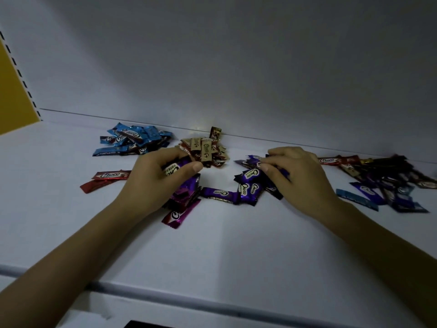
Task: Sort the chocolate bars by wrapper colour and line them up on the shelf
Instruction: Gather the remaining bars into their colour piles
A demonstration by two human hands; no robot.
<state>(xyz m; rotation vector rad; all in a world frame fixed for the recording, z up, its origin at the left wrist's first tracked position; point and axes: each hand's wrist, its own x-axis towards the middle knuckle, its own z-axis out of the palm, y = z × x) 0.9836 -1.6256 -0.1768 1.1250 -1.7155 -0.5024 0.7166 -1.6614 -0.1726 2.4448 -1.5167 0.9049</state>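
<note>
Dim light, plain white back panel (236, 67), yellow side panel (11, 95) at left beside a black-slotted upright (21, 76)

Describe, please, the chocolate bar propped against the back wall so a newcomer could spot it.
Follow the back wall to the beige pile, right of the blue pile. Behind it is a dark red bar, the only one standing on end against the wall.
</note>
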